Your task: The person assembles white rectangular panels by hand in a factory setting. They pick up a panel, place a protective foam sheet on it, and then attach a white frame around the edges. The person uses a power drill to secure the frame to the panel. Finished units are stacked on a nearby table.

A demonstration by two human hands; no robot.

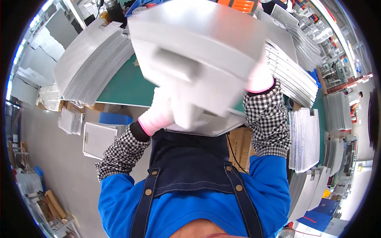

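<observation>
A large silver sheet-metal housing (198,35), box-like with folded edges and a raised block on its face, is held up in front of me, blurred by motion. My left hand (158,111), in a white glove with a pink cuff, is closed on its lower left side, the fingertips smeared into the pale metal. At its right edge my right hand (260,75), gloved the same way, grips it with the fingers mostly hidden behind the metal. Below the housing, a perforated metal panel (214,125) lies at the near edge of the green table (123,85).
Stacks of perforated panels stand on the table at left (95,59) and right (293,75). Another panel stack (303,139) is beside my right arm. Cardboard (239,144) sits under the table edge. An orange object (240,4) shows beyond the housing.
</observation>
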